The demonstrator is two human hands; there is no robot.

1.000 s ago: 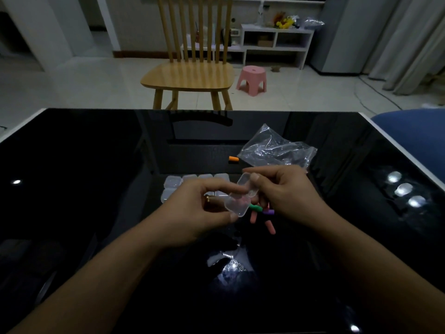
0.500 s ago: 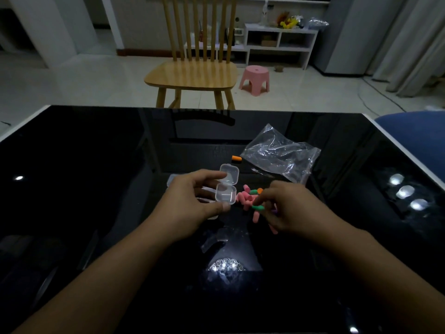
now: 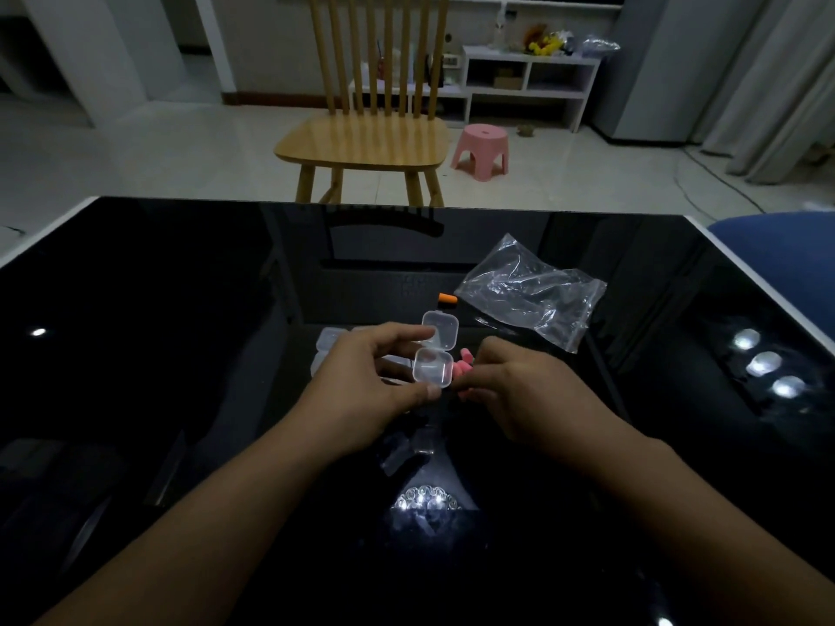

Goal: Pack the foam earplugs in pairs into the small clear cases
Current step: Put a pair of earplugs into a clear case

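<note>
The left hand [image 3: 366, 390] pinches an open clear case [image 3: 433, 371] above the black table [image 3: 180, 309]. The right hand [image 3: 524, 390] curls over pink earplugs [image 3: 464, 368], hiding most. An orange earplug [image 3: 448, 300] lies beside an empty bag [image 3: 533, 291]; spare cases [image 3: 329, 341] sit behind the left hand. A chair [image 3: 366, 142] stands beyond.

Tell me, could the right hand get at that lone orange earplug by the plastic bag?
Probably yes. The orange earplug lies bare on the black table, just beyond the right hand, though that hand seems busy with pink earplugs.
</note>
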